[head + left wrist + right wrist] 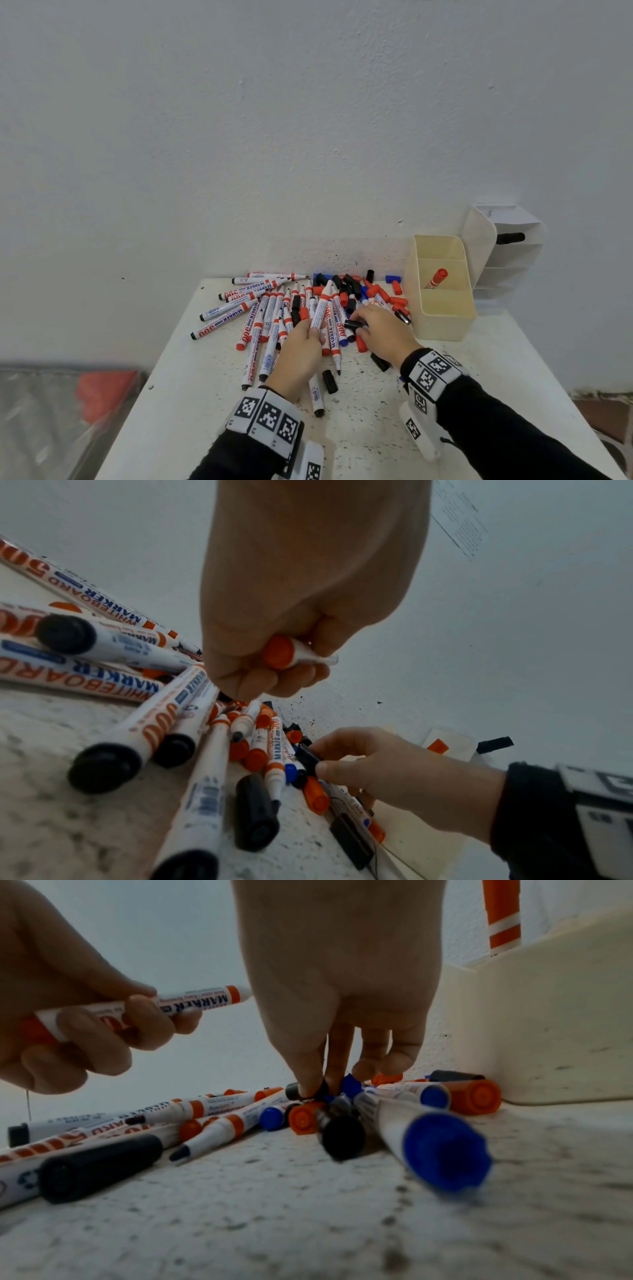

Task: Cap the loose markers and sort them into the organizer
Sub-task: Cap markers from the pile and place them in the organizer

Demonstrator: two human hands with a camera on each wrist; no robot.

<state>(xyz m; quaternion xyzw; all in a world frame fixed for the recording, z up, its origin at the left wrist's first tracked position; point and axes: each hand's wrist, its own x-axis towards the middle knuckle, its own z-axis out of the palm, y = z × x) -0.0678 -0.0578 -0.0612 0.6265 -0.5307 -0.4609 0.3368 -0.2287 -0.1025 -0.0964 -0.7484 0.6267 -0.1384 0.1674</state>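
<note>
Since just one capped red marker (436,278) stands in the organizer (442,308), this is barely started. Left hand (301,356) grips an uncapped marker (321,305), right hand (383,330) pinches a black cap (352,324) off the bench (359,428) pile.

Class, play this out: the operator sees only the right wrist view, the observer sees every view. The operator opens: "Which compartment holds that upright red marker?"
Observer: The middle of three in the organizer; the red marker leans there alone.
Operator: Is the left hand's marker capped?
Observer: No. The left hand grips a marker whose nose is bare.
Operator: Anything behind the organizer?
Observer: A white rack, with a black marker lying in an upper slot.
</note>
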